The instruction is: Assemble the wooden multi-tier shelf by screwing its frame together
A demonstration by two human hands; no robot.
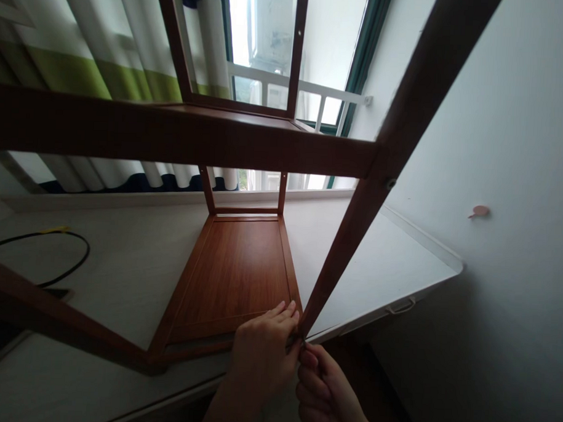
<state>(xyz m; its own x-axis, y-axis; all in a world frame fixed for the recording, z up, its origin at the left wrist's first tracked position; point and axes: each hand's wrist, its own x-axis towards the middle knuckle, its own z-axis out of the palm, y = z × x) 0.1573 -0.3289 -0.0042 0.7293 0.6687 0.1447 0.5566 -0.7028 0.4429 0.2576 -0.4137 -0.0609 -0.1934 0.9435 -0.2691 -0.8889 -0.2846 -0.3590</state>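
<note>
A reddish-brown wooden rack (pixel 337 262) with upright posts and crossbars stands before me. Its lower shelf panel (pixel 235 271) meets the right front post near my hands. My left hand (pixel 265 343) grips that corner, its fingers over the shelf's edge and its thumb near the foot of the post. Just to the right, my right hand (pixel 324 388) is closed, thumb and forefinger pinched at the joint. Something small and dark shows by the fingertips, too hidden to name. Higher up the same post, a round bolt head (pixel 391 183) is visible.
The rack rests on a white surface (pixel 127 255) with a raised rim. A black cable loop (pixel 87 247) lies left. Behind are a striped curtain (pixel 115 63) and a window with a white railing (pixel 331 96). A pink wall hook (pixel 480 211) is at right.
</note>
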